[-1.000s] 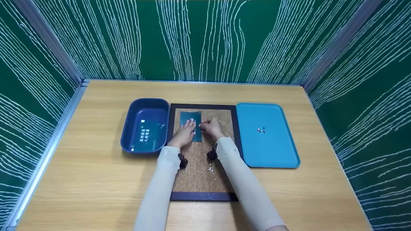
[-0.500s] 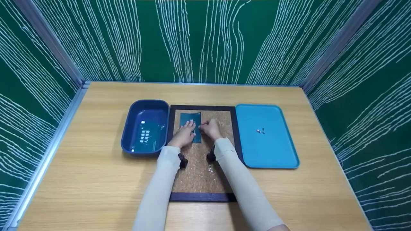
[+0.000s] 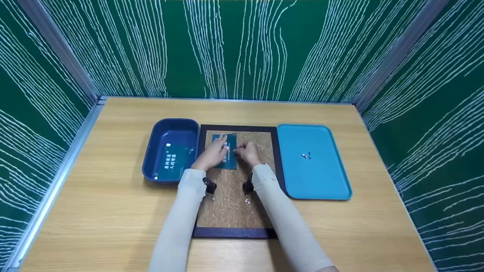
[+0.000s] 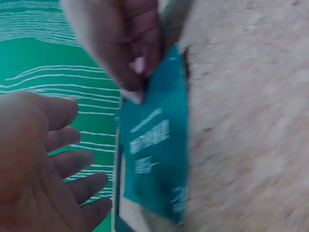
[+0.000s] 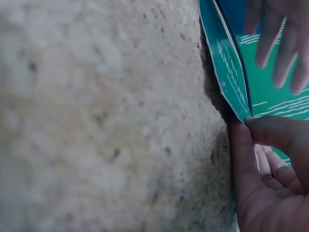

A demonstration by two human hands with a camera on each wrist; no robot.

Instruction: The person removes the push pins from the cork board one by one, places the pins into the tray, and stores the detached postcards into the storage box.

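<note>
A dark green card with white lettering [image 3: 231, 160] lies on the upper part of the cork board [image 3: 227, 207]. At its right edge, my right hand [image 3: 248, 153] pinches the card between thumb and forefinger, and in the right wrist view the card's edge [image 5: 227, 63] bows up off the cork. My left hand [image 3: 211, 154] overlaps the card's left side in the head view. In the left wrist view its fingers [image 4: 72, 162] are spread and relaxed, apart from the card, holding nothing.
Left of the board stands a dark blue bin [image 3: 146, 166] with another green lettered card [image 3: 174, 164] inside. A light blue tray [image 3: 317, 179] at the right bears several tiny pieces [image 3: 304, 155]. Small clear bits [image 3: 247, 200] lie on the lower cork.
My left hand has gone from lying flat on the card to lifted and drawn slightly left, uncovering more of the lettering. My right hand stays at the card's right edge.
</note>
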